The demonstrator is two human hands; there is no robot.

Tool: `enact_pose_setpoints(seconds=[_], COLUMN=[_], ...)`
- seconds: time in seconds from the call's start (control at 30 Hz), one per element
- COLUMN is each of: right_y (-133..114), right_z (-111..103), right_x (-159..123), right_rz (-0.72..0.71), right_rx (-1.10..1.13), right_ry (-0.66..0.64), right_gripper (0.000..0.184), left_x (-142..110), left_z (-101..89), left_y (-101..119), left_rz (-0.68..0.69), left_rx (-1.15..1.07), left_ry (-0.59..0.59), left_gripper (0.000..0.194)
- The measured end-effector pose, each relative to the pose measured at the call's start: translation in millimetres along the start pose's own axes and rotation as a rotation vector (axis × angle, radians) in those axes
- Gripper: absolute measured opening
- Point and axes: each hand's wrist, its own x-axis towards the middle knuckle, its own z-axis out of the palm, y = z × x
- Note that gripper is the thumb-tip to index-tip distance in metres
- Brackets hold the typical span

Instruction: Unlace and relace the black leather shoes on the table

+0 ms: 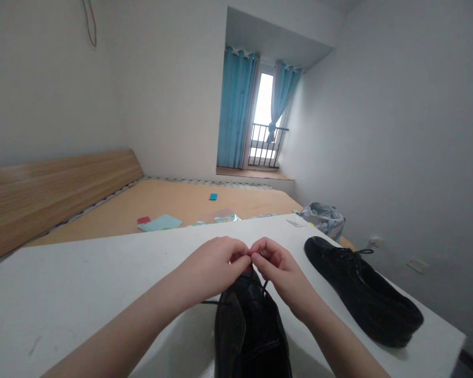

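Observation:
A black lace-up shoe (256,325) lies on the white table right in front of me, its toe pointing away and its opening toward me. Over its front part, my left hand (224,262) and my right hand (274,262) meet, fingertips touching in a pinch. A dark shoelace (265,286) runs from the shoe up into my right fingers. My left thumb and forefinger pinch at the same spot, with the lace mostly hidden there. One loose lace end sticks out at the shoe's left side. Something small and reddish shows just below the fingertips.
A second black shoe (362,294), its lace tied, stands on the white table (82,294) to the right. Beyond the table's far edge, a tan bed surface (173,197) holds a light-blue sheet (161,223) and small packets. A fabric bag (323,218) sits at the back right.

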Motion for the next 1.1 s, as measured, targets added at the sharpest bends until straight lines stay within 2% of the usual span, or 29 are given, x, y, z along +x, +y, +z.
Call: enact_pose_setpoints(seconds=[0.07, 0.2, 0.27, 0.37, 0.5, 0.77, 1.1], right_y=[1, 5, 6, 7, 8, 4, 9], right_z=[0, -1, 0, 1, 2, 1, 1], right_x=[0, 0, 1, 2, 3, 2, 3], right_rz=[0.020, 0.085, 0.073, 0.018, -0.026, -0.048, -0.084], right_rx=[0.036, 0.330, 0.420, 0.377, 0.252, 0.122, 0.152], right_ry=[0.041, 0.090, 0.102, 0.124, 0.093, 0.006, -0.067], right_gripper=[0.024, 0.019, 0.015, 0.022, 0.032, 0.031, 0.033], left_x=[2, 4, 4, 3, 2, 1, 1], left_z=[1.9, 3.4, 4.2, 4.6, 1.1, -2.4, -1.2], left_y=[-1, -2, -1, 1, 6, 11, 11], left_rz=[0.005, 0.027, 0.015, 0.010, 0.023, 0.007, 0.035], left_rx=[-0.052, -0.194, -0.243, -0.272, -0.194, -0.189, -0.154], left_ry=[0.027, 0.111, 0.135, 0.152, 0.233, 0.233, 0.245], left_gripper=[0.027, 0.017, 0.011, 0.011, 0.012, 0.014, 0.013])
